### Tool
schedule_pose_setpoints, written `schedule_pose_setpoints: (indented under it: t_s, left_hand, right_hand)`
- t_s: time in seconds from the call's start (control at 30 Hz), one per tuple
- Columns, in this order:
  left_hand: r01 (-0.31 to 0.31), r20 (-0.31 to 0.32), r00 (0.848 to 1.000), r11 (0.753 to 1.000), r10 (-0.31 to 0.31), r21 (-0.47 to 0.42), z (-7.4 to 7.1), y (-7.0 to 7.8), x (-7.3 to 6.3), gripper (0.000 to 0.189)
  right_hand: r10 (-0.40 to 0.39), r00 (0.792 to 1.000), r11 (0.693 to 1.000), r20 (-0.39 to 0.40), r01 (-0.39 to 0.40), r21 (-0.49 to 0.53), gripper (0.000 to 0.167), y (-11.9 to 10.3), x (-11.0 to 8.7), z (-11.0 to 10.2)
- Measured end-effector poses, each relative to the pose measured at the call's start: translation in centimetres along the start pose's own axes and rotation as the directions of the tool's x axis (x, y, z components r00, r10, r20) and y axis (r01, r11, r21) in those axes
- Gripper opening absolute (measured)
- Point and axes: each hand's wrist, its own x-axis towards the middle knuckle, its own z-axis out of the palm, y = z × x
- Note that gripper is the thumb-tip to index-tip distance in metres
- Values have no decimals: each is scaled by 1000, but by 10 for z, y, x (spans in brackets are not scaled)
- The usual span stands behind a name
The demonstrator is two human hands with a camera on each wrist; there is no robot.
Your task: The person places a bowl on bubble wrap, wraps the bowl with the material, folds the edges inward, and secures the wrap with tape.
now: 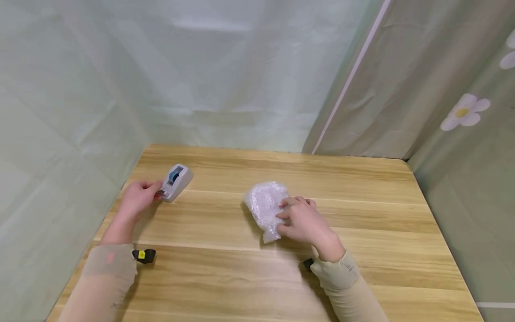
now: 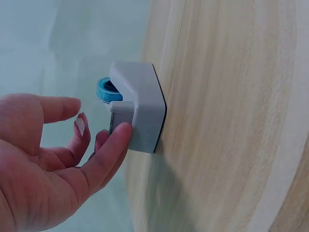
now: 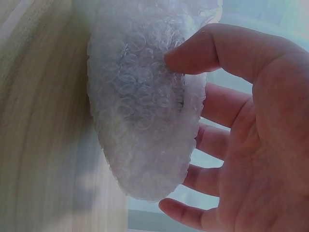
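Observation:
On the left of the table, my left hand (image 1: 138, 197) is at the cutter end of a pale grey tape dispenser (image 1: 179, 181) with a blue roll (image 2: 107, 91). One fingertip touches the dispenser's front in the left wrist view, while the thumb and forefinger are close together beside the cutter; I cannot tell whether they pinch tape. Near the middle, a rounded bundle of clear bubble wrap (image 1: 265, 205) rests on the table. My right hand (image 1: 303, 219) holds its right edge, thumb on the near face, fingers behind it (image 3: 140, 116). What is inside is hidden.
The wooden table (image 1: 241, 273) meets a pale curtain (image 1: 225, 89) along its back edge. Grey-green curtain with white flowers (image 1: 465, 112) hangs on the right. Black wrist devices stick out from both sleeves, the left one (image 1: 145, 256) showing a yellow mark.

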Motion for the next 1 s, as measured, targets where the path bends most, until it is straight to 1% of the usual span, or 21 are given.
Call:
schedule_pose_setpoints:
  t_s: [0.07, 0.17, 0.4, 0.63, 0.83, 1.0]
  left_hand:
    - [17, 16, 1000, 999, -16, -38, 0, -1, 0, 72]
    - [27, 28, 999, 997, -25, -66, 0, -2, 1, 73]
    - [28, 34, 999, 998, -26, -63, 0, -6, 1, 74]
    - [34, 32, 999, 997, -32, -68, 0, -5, 1, 72]
    - [35, 19, 999, 997, -33, -72, 2, -4, 0, 69]
    - [21, 9, 1000, 996, -20, -81, 2, -4, -2, 67]
  right_hand:
    - [0, 1000, 1000, 3, 0, 4, 33, 1, 0, -1]
    - [-4, 1000, 1000, 2, 4, 11, 33, 2, 0, 0]
    - [-15, 1000, 1000, -3, 15, 13, 32, 3, 1, 4]
    - [-19, 1000, 1000, -2, 19, 5, 33, 3, 3, 2]
    - [-22, 1000, 1000, -2, 22, 5, 33, 4, 4, 1]
    - [-27, 1000, 1000, -6, 27, -5, 32, 5, 3, 1]
